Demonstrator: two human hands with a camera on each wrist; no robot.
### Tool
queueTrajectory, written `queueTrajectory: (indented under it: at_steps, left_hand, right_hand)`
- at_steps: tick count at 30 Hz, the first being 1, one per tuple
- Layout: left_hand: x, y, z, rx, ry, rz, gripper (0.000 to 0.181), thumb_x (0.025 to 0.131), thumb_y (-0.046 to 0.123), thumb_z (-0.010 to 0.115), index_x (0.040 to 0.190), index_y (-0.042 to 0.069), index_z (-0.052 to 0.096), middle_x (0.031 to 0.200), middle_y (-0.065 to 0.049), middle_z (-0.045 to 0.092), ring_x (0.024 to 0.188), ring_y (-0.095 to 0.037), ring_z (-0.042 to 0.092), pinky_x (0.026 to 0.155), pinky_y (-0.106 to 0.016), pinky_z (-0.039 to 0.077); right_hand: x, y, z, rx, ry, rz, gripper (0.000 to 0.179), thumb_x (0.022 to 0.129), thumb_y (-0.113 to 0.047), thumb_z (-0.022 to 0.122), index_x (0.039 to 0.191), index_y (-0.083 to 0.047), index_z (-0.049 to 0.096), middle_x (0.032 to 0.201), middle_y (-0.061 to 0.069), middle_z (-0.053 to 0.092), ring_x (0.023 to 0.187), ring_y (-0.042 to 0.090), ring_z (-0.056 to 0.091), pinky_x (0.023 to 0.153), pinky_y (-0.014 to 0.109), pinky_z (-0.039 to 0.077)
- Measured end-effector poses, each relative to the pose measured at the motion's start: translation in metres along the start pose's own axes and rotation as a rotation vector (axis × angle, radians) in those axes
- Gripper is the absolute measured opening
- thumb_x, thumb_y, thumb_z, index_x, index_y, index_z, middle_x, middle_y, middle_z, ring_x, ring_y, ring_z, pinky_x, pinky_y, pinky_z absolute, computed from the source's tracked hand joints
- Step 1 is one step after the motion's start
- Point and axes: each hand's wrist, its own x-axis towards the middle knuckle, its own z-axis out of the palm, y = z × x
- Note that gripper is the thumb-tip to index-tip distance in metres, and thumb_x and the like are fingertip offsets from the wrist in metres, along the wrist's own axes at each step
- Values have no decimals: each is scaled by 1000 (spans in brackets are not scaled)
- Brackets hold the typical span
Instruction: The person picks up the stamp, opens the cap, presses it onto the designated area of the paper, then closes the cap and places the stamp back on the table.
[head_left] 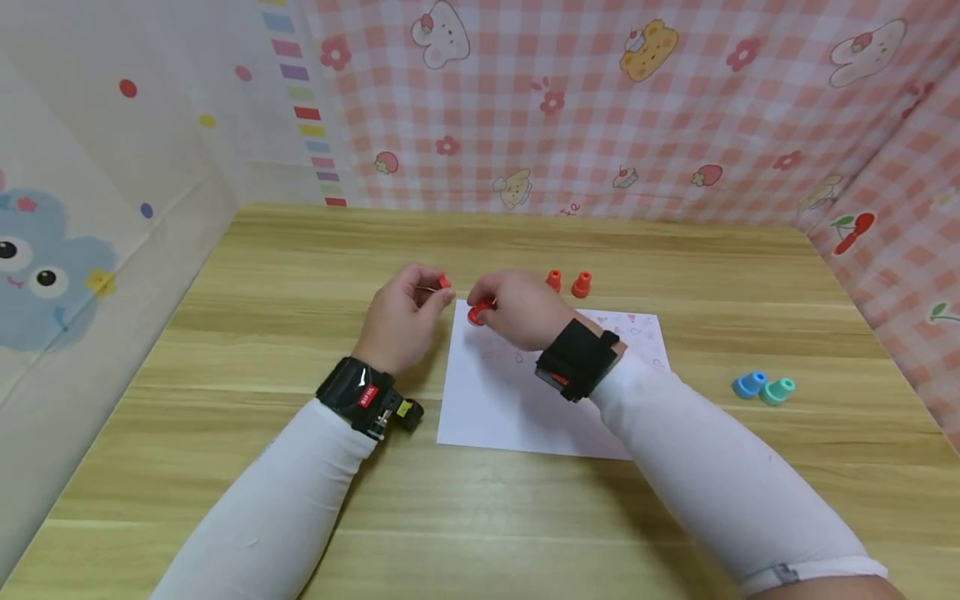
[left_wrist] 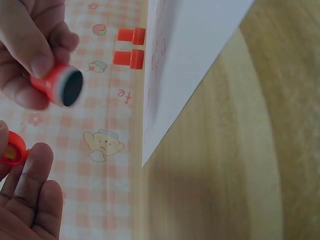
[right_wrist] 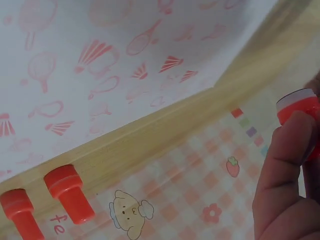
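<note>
My right hand pinches a red toy stamp over the paper's far left corner. Its dark stamping face shows uncovered in the left wrist view. Just left of it, my left hand holds a small red stamp cap between thumb and fingers, its hollow side visible. Cap and stamp are apart. The white paper lies flat on the table, partly hidden by my right hand and forearm. Pinkish-red prints of shuttlecocks and rackets cover part of it.
Two red stamps stand behind the paper's far edge. A blue stamp and a teal stamp stand side by side to the right. Patterned cloth hangs behind the wooden table.
</note>
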Motion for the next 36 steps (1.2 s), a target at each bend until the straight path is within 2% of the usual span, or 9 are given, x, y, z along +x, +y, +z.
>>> queueTrajectory:
  at_steps: [4,7,11,21,36]
  left_hand:
    - [0,-1,0,6,16,-2,24,103,17,69,124,7,65,111,-9,73,97,-22,69,81,-34,55]
    - [-1,-1,1,4,25,-8,24,103,17,70,124,7,65,111,-9,73,96,-23,69,81,-34,55]
    - [-1,-2,2,3,25,-7,25,103,18,70,125,8,65,112,-8,72,97,-23,69,81,-35,55]
    - [-2,-2,3,14,14,-6,25,103,19,70,124,6,65,112,-9,73,102,-23,69,83,-36,55]
    - [-2,-1,3,22,16,10,27,103,18,70,124,3,64,112,-10,73,102,-24,69,84,-37,55]
  right_hand:
    - [12,-2,3,-66,-62,-12,27,102,-7,62,128,-6,72,115,9,74,101,25,63,96,37,55]
    - [18,-3,6,-82,-86,15,27,102,-8,66,128,-7,70,115,9,73,102,26,63,97,38,56]
    - [24,-3,10,-113,-91,30,24,100,-9,69,124,-8,72,114,8,74,103,26,63,99,37,56]
    - [34,0,17,-160,-93,5,22,98,-4,70,119,-8,76,108,7,75,101,24,64,98,37,55]
    - [39,2,20,-157,-121,4,23,98,-3,70,119,-7,77,113,8,76,102,24,65,101,38,55]
